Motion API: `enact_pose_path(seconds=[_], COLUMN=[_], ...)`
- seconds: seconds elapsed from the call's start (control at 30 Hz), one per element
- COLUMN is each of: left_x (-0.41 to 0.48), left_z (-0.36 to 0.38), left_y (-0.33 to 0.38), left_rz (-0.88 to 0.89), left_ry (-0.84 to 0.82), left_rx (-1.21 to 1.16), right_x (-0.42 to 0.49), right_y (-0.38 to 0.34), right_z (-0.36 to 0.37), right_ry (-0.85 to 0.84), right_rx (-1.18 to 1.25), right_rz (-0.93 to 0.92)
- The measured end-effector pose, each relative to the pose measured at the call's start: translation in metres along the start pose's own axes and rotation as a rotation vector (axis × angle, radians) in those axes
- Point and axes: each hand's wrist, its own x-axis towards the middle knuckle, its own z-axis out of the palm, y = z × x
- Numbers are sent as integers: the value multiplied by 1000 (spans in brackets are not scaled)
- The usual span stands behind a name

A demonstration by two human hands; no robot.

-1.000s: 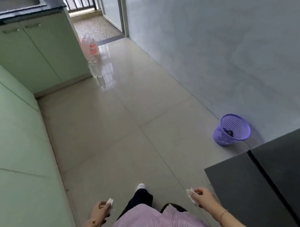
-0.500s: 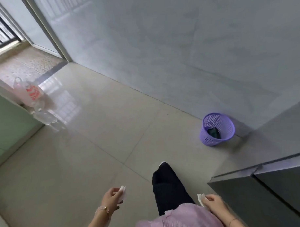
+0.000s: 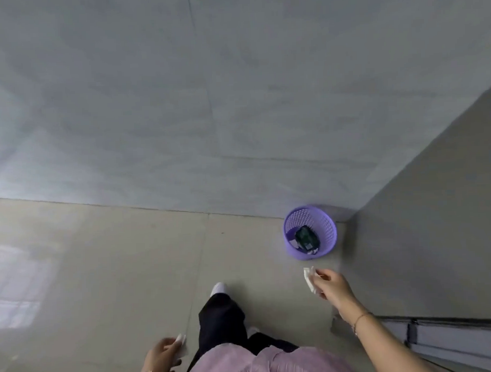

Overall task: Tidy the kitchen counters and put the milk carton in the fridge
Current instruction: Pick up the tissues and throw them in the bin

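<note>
My right hand [image 3: 332,287] is stretched forward and pinches a crumpled white tissue [image 3: 309,279], a short way in front of a purple mesh waste basket [image 3: 324,248]. The basket stands on the floor in the corner between the wall and the grey side of the fridge [image 3: 435,235]; dark rubbish and scraps lie in it. My left hand [image 3: 161,355] hangs low by my hip, closed on a second white tissue [image 3: 181,344]. No milk carton is in view.
Pale glossy floor tiles [image 3: 102,260] spread to the left, with a window reflection at the far left. A grey tiled wall [image 3: 208,103] fills the top. My dark trouser leg and white shoe [image 3: 218,288] step forward.
I have turned right and walked closer to the basket. My right hand with its tissue has reached forward toward it. The cabinets, bottles and doorway have left the view.
</note>
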Motion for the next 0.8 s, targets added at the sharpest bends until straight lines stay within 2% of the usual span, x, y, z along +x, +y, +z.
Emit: enact_pose_path(seconds=[0.27,0.43,0.6,0.8], left_x=[87,117,136,173], left_z=[75,144,219,287], left_y=[237,351,403,395], left_rz=[282,444,496,374], left_ry=[-316,-526,-665,-749], left_rx=[318,700,874,901], right_x=[45,65,96,145], right_y=[-41,-60,-61,-36], right_z=[-9,2,17,27], right_ry=[273,492,599,676], right_rx=[371,603,690,790], right_rz=[82,188,322,459])
